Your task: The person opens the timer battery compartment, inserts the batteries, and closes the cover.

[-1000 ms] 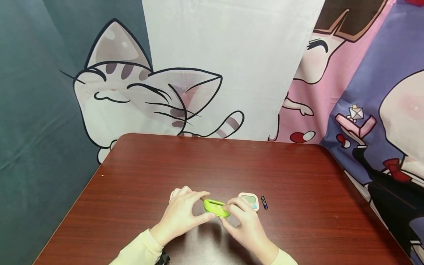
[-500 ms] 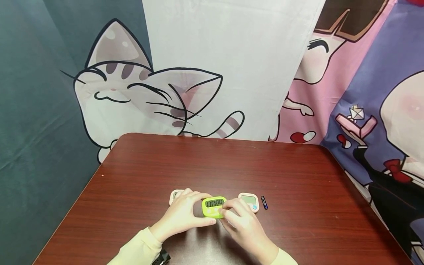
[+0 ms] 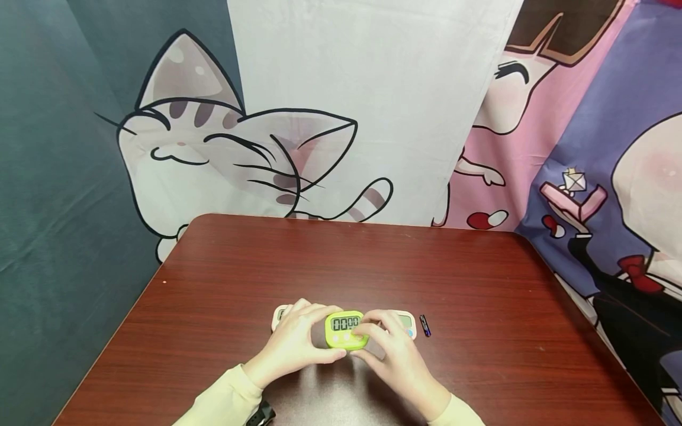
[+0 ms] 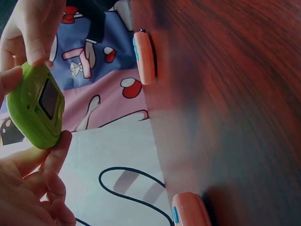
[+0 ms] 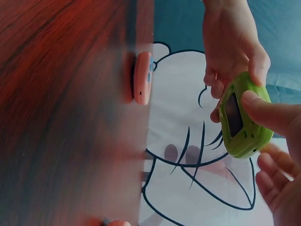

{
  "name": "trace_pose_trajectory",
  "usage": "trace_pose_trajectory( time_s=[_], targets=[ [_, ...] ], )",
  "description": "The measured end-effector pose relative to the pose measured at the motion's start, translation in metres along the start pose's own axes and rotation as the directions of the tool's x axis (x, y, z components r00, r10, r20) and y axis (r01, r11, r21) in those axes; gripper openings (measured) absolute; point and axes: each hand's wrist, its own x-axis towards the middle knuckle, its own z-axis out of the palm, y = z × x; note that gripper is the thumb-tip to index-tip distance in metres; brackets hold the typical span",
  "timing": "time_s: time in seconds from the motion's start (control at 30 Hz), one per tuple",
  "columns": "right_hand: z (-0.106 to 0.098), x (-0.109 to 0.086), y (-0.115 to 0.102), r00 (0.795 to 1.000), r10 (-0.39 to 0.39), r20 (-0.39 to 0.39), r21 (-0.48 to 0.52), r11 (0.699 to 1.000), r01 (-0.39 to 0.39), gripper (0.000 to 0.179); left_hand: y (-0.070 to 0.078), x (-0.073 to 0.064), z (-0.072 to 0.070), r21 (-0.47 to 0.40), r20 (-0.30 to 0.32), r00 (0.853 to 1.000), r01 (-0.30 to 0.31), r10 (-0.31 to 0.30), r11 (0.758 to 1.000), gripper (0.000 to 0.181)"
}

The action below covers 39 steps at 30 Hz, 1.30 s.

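Note:
A lime-green digital timer (image 3: pixel 343 322) is held up over the table between both hands, its screen showing zeros toward the head camera. My left hand (image 3: pixel 293 340) grips its left side, fingers along the top and thumb at the lower edge. At the lower right, my right hand (image 3: pixel 391 352) pinches the timer, a fingertip on the button area under the screen and the thumb at the bottom edge. In the right wrist view, the green timer (image 5: pixel 247 127) is tilted, with a right-hand digit (image 5: pixel 263 108) lying across its front.
Behind the left hand lies a pale pink timer (image 3: pixel 277 316), partly covered. Another pale timer (image 3: pixel 409 323) sits behind the right hand, beside a small dark blue cylinder (image 3: pixel 424 325). A cartoon-printed cloth (image 3: pixel 373 89) hangs beyond the brown table (image 3: pixel 341 260).
The green timer has tipped up from nearly edge-on, so its screen now faces the head camera. The right-hand fingers have shifted slightly over its front.

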Motion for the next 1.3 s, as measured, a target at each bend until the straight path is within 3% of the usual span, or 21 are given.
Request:
trace_pose_trajectory(
  time_s=[0.13,0.23,0.37,0.53,0.63,0.77,0.97,1.17,1.3],
  targets=[
    [-0.006,-0.001,0.003,0.987,0.148,0.064,-0.015,0.989,-0.148,0.059,0.000,0.000,0.000,0.006,-0.001,1.000,0.001,-0.001,1.000,0.057],
    [-0.011,-0.001,0.006,0.958,0.254,0.134,-0.030,0.967,-0.253,0.068,0.000,0.000,0.000,0.019,-0.003,1.000,0.002,-0.002,1.000,0.060],
    [-0.016,-0.001,0.014,0.916,0.329,0.229,-0.010,0.942,-0.336,0.072,0.000,0.001,0.000,0.037,-0.002,1.000,-0.008,0.008,0.999,0.063],
    [-0.014,-0.003,0.026,0.897,0.310,0.315,0.040,0.940,-0.339,0.065,-0.006,0.004,0.005,0.045,0.022,0.998,-0.056,0.055,0.997,0.067],
    [-0.009,-0.004,0.032,0.872,0.324,0.368,0.015,0.935,-0.353,0.061,-0.011,0.007,0.010,0.038,0.077,0.995,-0.066,0.063,0.997,0.068],
    [-0.003,-0.007,0.036,0.815,0.377,0.440,-0.101,0.923,-0.371,0.058,-0.015,0.010,0.017,0.073,0.155,0.987,-0.046,0.035,0.996,0.068],
    [0.005,-0.004,0.043,0.769,0.413,0.489,-0.242,0.911,-0.335,0.059,-0.015,0.016,0.030,0.183,0.196,0.981,-0.036,-0.001,0.982,0.069],
    [0.015,-0.001,0.047,0.711,0.497,0.498,-0.372,0.863,-0.342,0.060,-0.014,0.023,0.039,0.293,0.223,0.974,-0.028,-0.040,0.956,0.069],
    [0.023,-0.002,0.049,0.717,0.491,0.494,-0.400,0.861,-0.313,0.062,-0.011,0.030,0.042,0.341,0.266,0.961,-0.019,-0.077,0.940,0.062]
  ],
)
